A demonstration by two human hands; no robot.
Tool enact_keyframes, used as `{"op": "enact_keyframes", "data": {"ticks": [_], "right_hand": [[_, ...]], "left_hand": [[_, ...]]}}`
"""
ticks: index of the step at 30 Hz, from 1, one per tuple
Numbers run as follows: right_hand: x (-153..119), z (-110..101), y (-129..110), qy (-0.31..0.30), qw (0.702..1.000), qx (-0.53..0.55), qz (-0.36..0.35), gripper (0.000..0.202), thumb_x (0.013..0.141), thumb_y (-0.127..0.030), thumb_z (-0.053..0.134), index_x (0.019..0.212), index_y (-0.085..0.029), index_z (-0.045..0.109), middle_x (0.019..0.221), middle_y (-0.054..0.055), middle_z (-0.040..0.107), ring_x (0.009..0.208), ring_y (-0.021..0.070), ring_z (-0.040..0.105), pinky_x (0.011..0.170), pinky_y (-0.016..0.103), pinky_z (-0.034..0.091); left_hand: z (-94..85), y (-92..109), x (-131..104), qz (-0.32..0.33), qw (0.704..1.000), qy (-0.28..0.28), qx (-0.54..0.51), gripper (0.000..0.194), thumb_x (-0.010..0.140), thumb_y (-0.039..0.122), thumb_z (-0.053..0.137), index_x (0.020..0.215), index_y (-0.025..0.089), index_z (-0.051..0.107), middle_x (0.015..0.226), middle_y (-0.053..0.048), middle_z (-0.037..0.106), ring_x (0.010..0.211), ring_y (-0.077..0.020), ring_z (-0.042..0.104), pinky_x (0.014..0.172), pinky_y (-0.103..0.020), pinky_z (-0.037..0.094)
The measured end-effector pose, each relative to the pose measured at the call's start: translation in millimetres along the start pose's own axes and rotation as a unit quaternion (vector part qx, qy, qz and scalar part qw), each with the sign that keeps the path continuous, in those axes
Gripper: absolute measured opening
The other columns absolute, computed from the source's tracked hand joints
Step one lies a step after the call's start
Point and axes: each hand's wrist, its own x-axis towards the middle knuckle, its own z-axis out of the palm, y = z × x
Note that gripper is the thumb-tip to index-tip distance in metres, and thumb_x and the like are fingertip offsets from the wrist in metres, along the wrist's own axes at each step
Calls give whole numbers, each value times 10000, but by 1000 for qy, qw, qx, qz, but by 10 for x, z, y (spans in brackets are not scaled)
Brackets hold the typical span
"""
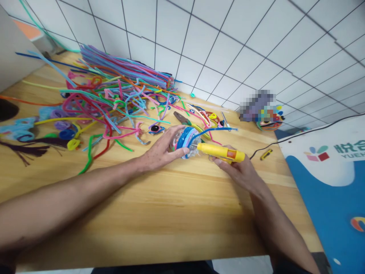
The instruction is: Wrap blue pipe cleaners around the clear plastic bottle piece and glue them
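Wrapped container (188,137) is sitting between the two hands, around the middle of the bench (171,213) and closer to its far edge than to its near edge. Its clear wall is showing beside bands of blue, light-blue and pink fuzzy stem, and a loose blue stem (218,129) is reaching out from it to the right, over the glue gun (221,152).

The left hand (167,147) is keeping a curved grip on the container from the left, its thumb lying along the near side. The right hand (238,169) is holding the yellow glue gun in a closed grip, and the nozzle is pointing left at the blue bands; whether it is touching them, one cannot tell.

Just beyond the container, pliers (198,128) with yellow-green handles are lying with their dark head pointing toward the far left. Many loose fuzzy stems (85,108) are spreading in a tangle over the far left part of the bench, with a thick bundle (125,66) lying behind them along the far edge. Near the far right corner a colourful decorated piece (269,121) is standing, and a yellow cutter (266,154) is lying closer to the right edge, near a black cord (264,146).
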Motion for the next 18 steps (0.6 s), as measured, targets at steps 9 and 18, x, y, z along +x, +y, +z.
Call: {"op": "enact_keyframes", "data": {"ticks": [9, 18], "right_hand": [[3, 16, 12, 10, 1000, 6, 1, 347, 1054, -577, 650, 1048, -238, 728, 944, 45, 728, 834, 220, 683, 801, 354, 586], [-11, 19, 36, 2, 1000, 11, 3, 334, 1049, -557, 669, 964, -238, 721, 926, 43, 714, 816, 209, 658, 765, 334, 563]], "left_hand": [[7, -8, 0, -7, 1000, 2, -4, 767, 1013, 638, 683, 1615, 224, 451, 1651, -165, 552, 1532, -364, 553, 1328, -557, 435], [1, 4, 0, -12, 1000, 1, -1, 761, 1013, 618, 691, 1619, 230, 444, 1649, -166, 558, 1520, -364, 562, 1322, -575, 440]]}}
